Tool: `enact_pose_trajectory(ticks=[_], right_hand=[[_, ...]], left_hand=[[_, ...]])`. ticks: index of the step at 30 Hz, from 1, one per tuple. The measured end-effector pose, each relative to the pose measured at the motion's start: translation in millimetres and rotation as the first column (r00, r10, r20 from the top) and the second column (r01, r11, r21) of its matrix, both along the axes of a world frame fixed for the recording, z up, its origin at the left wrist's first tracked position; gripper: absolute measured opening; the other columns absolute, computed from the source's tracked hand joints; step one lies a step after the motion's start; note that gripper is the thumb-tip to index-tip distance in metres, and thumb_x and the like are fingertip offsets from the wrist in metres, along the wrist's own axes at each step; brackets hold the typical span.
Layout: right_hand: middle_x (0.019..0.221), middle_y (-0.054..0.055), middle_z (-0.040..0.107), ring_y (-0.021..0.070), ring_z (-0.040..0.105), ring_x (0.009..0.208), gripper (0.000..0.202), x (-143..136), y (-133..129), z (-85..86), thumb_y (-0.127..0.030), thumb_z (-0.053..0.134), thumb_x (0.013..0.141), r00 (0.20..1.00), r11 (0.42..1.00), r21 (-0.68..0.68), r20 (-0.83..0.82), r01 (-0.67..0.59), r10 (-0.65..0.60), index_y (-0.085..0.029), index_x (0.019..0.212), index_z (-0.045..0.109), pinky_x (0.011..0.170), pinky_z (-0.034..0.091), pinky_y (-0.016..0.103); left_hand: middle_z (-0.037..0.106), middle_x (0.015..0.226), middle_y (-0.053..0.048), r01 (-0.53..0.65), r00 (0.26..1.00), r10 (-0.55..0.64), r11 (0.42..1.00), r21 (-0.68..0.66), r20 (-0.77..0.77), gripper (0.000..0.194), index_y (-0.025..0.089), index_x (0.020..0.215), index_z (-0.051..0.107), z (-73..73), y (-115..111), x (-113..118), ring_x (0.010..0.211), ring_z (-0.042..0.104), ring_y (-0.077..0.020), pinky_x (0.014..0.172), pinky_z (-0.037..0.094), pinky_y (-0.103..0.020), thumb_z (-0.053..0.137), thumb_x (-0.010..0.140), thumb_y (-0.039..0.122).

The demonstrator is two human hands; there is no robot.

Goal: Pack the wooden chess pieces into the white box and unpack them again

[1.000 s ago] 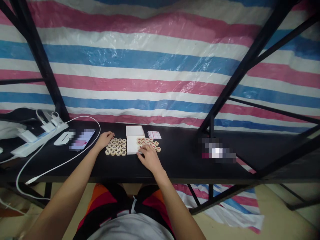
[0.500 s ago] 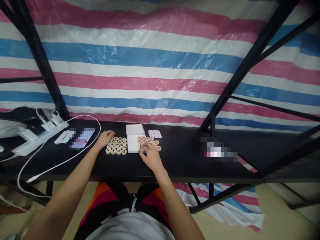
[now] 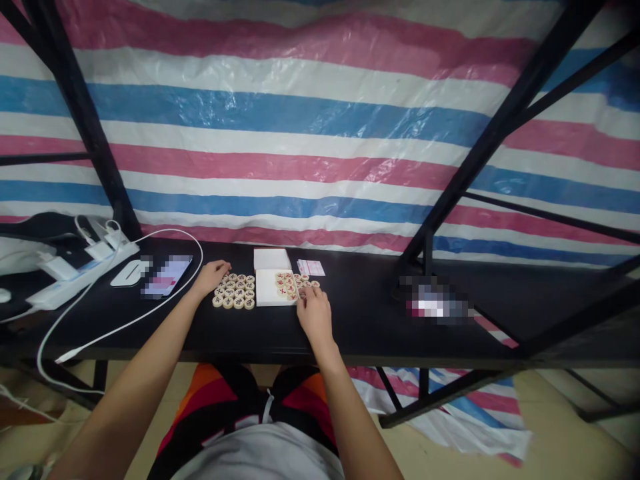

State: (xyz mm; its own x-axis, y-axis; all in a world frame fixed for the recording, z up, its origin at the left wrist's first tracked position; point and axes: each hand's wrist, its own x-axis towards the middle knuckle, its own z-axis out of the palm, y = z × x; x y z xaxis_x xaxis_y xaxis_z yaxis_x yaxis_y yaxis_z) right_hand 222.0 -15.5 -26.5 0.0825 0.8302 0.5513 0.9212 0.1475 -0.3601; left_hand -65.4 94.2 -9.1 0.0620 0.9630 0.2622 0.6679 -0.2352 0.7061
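Now we have some red discs (image 3: pixel 287 287) in the box (image 3: pixel 265 290) near the worktop's (image 3: pixel 370 327) back edge; other reds and black discs (image 3: pixel 239 291) lie outside. We can't tell if our left hand's (image 3: pixel 212 277) or right hand's (image 3: pixel 316 317) grip is closed.

"What's in the box (image 3: pixel 266 291)?"

"Red-marked discs (image 3: pixel 287 285), gathered toward its right side. Its left part is bare white."

"And around it?"

"Black-marked discs (image 3: pixel 239 293) stand in rows just left of the box, on the black counter (image 3: pixel 370 327). Loose red discs (image 3: pixel 303 279) lie just right of it, and a lid (image 3: pixel 271 259) sits right behind."

"Where are the hands?"

"The left hand (image 3: pixel 213 277) is left of the box, fingers bent by the far corner of the black-marked rows. The right hand (image 3: pixel 316 313) is at the box's right edge, partly covering the loose discs."

"Anything else?"

"A card (image 3: pixel 311 268), behind and right of the box; a phone (image 3: pixel 176 275), farther left."
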Motion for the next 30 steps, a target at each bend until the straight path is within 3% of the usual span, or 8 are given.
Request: enact_pose_trajectory(ticks=[4,8,16,22,24,27,30], right_hand=[[0.108,0.011,0.058,0.0239,0.048,0.104,0.022,-5,-3,4.9,-0.018,0.048,0.080,0.972,0.969,0.081,0.053,-0.233,0.230,-0.018,0.097,0.063,0.091,0.036,0.037],[0.104,0.007,0.063,0.0220,0.050,0.106,0.021,-11,-4,4.4,-0.028,0.050,0.084,0.923,0.928,0.013,0.105,-0.373,0.369,-0.019,0.097,0.065,0.097,0.034,0.038],[0.110,0.009,0.062,0.0230,0.049,0.110,0.026,-10,-2,1.9,-0.035,0.051,0.086,0.934,0.939,0.030,0.114,-0.343,0.338,-0.019,0.102,0.065,0.099,0.033,0.039],[0.104,0.012,0.061,0.0245,0.051,0.099,0.023,-4,-2,5.5,-0.020,0.044,0.086,0.998,0.995,0.072,0.013,-0.068,0.068,-0.016,0.094,0.065,0.086,0.039,0.038],[0.106,0.012,0.061,0.0246,0.050,0.103,0.024,-6,-2,5.8,-0.022,0.045,0.086,0.991,0.989,0.078,0.040,-0.128,0.125,-0.016,0.098,0.065,0.089,0.039,0.038],[0.112,0.010,0.060,0.0236,0.047,0.112,0.027,-11,-4,5.4,-0.029,0.048,0.087,0.943,0.947,0.062,0.132,-0.316,0.306,-0.019,0.108,0.063,0.097,0.034,0.038],[0.111,0.009,0.062,0.0229,0.048,0.114,0.030,-14,-4,4.0,-0.033,0.049,0.088,0.921,0.930,0.033,0.156,-0.365,0.356,-0.019,0.110,0.062,0.100,0.033,0.038]], left_hand=[[0.069,0.076,-0.004,-0.002,1.000,0.002,1.000,0.002,-0.008,0.043,0.016,0.082,0.067,1.6,-1,1,0.071,0.060,-0.0194,0.064,0.042,-0.027,0.040,0.079,0.050],[0.069,0.077,-0.005,-0.005,1.000,0.005,1.000,-0.005,0.001,0.043,0.016,0.082,0.067,2.6,-2,1,0.073,0.060,-0.0198,0.064,0.042,-0.027,0.040,0.079,0.050],[0.069,0.076,-0.005,-0.002,1.000,0.002,1.000,0.003,0.006,0.043,0.017,0.082,0.067,-0.2,0,0,0.073,0.060,-0.0199,0.065,0.043,-0.027,0.041,0.078,0.050],[0.069,0.078,-0.005,0.004,1.000,-0.004,1.000,-0.002,0.024,0.042,0.017,0.082,0.066,-2.2,2,0,0.074,0.061,-0.0201,0.066,0.043,-0.027,0.042,0.078,0.051],[0.069,0.077,-0.005,0.004,1.000,-0.004,1.000,0.003,0.005,0.042,0.018,0.081,0.066,-2.2,2,-1,0.072,0.061,-0.0198,0.065,0.043,-0.028,0.041,0.079,0.051],[0.068,0.076,-0.004,-0.001,1.000,0.001,1.000,-0.009,-0.020,0.042,0.018,0.082,0.066,-1.0,1,-1,0.071,0.060,-0.0199,0.065,0.043,-0.028,0.039,0.080,0.050],[0.068,0.083,-0.006,0.003,0.998,0.002,0.997,0.083,-0.069,0.040,0.017,0.084,0.066,4.5,-3,2,0.078,0.059,-0.0209,0.073,0.043,-0.030,0.039,0.082,0.046]])
